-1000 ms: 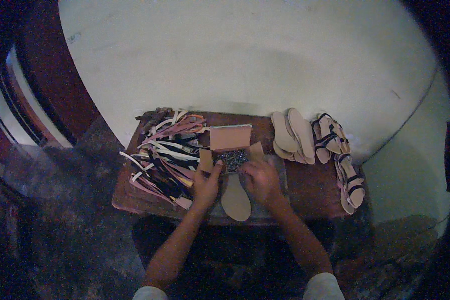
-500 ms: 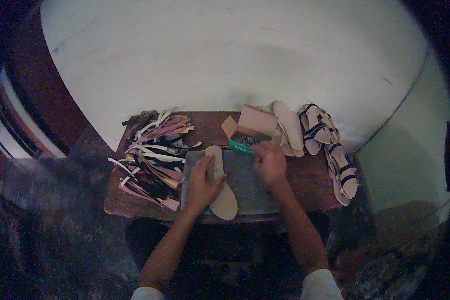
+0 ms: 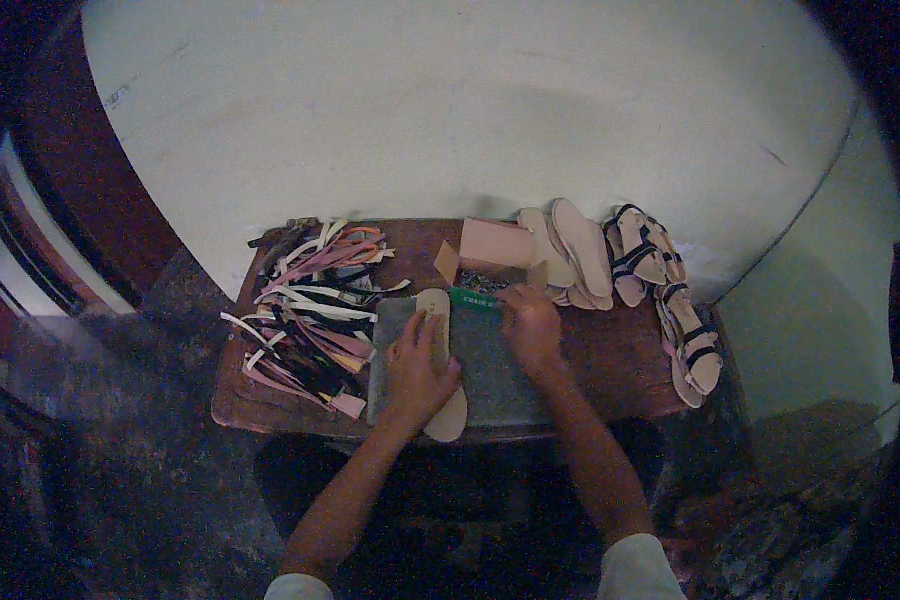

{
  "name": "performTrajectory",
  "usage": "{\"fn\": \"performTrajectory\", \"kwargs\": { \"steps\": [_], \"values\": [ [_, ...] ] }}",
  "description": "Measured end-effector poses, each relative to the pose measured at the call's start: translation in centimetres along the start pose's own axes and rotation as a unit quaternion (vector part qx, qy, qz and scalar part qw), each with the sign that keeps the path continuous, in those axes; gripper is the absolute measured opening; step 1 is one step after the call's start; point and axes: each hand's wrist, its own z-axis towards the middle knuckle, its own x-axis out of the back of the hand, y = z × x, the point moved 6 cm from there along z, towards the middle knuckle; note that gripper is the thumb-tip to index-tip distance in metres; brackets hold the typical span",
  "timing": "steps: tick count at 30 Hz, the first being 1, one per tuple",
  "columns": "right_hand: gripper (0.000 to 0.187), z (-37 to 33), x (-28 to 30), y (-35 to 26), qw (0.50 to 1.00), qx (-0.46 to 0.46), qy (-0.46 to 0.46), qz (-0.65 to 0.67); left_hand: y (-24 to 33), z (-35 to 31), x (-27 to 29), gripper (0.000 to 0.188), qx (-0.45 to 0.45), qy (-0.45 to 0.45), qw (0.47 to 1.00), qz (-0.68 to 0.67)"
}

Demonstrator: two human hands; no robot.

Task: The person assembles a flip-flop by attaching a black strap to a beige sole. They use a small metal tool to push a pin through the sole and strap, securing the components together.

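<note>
My left hand point(image 3: 419, 374) is wrapped over a beige sandal sole point(image 3: 447, 418), its thumb on the right edge and its fingers across the middle. The sole lies lengthwise on a grey mat point(image 3: 497, 370). At the front right corner of a small open cardboard box point(image 3: 478, 301) is my right hand point(image 3: 532, 328), its fingers curled together; whatever they pinch is too small to make out. Green on its front, the box has raised flaps and holds many small dark pieces point(image 3: 485, 281), perhaps tacks.
A heap of black, white and pink straps point(image 3: 315, 318) covers the left of the wooden table point(image 3: 620, 370). Behind the box to the right lean loose beige soles point(image 3: 582, 250). Strapped sandals point(image 3: 692, 345) line the right edge. A pale wall point(image 3: 470, 120) stands behind.
My right hand has shifted slightly left and stays by the box's front corner. My left hand keeps its hold on the sole, with its fingers a little further across it. The view has shifted slightly.
</note>
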Motion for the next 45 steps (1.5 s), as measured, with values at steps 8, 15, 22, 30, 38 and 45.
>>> {"fn": "performTrajectory", "kwargs": {
  "steps": [8,15,22,30,38,45],
  "values": [
    [0.024,0.3,1.4,-0.3,0.999,-0.013,0.017,0.039,0.8,-0.6,1.3,0.069,0.041,-0.006,0.998,-0.057],
    [0.022,0.2,1.8,0.3,0.996,-0.033,-0.057,0.056,0.8,-0.9,2.9,0.067,0.054,0.028,0.998,-0.009],
    [0.018,0.2,1.8,0.2,0.995,-0.029,-0.088,0.042,0.2,-0.7,2.3,0.062,0.056,0.034,0.998,-0.019],
    [0.017,0.4,2.4,-0.9,0.993,-0.036,-0.111,-0.012,0.1,-0.6,2.7,0.056,0.075,0.042,0.996,-0.025],
    [0.015,-0.3,2.9,-8.8,0.989,0.136,0.007,0.056,-1.1,-0.3,4.1,0.044,0.041,0.112,0.992,-0.051],
    [0.013,-2.5,-1.1,-12.2,0.975,0.101,-0.127,0.153,-4.2,-0.8,9.9,0.023,0.117,0.172,0.973,-0.096]
  ]
}}
